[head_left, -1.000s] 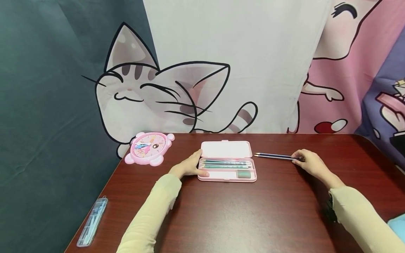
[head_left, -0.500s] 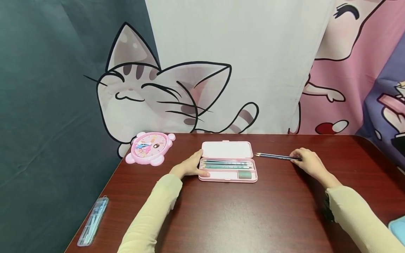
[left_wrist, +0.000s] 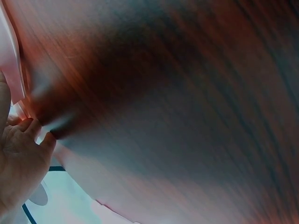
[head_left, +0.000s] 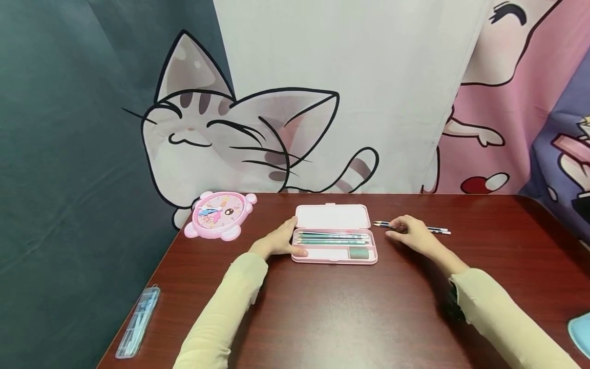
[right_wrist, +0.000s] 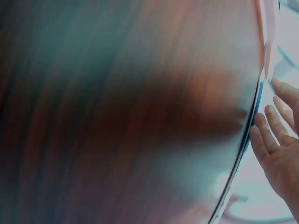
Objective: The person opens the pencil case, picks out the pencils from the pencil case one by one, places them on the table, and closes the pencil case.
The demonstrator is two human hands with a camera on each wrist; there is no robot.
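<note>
An open pink pencil case (head_left: 334, 261) lies on the table, its lid folded back. Several greenish pencils (head_left: 334, 238) fill its rear compartment, and a grey-green block (head_left: 358, 253) sits at the front right. My left hand (head_left: 278, 240) holds the case's left end, thumb over the front compartment and fingers at the rear corner. To the right, two dark striped pencils (head_left: 439, 231) lie side by side, tips toward the case. My right hand (head_left: 417, 237) is over their middle, thumb and fingers parted; the right wrist view shows its fingers (right_wrist: 275, 126) fairly straight beside the pencils.
A pink animal-shaped toy clock (head_left: 220, 215) lies at the back left. A clear bluish slim box (head_left: 138, 323) lies near the left table edge. Part of a light-blue object (head_left: 580, 333) shows at the right. A cartoon curtain (head_left: 392, 77) hangs behind the table.
My right hand has let go of the pencils' far right ends and moved left over their middle. The two pencils are almost where they were. My left hand stays on the case.
</note>
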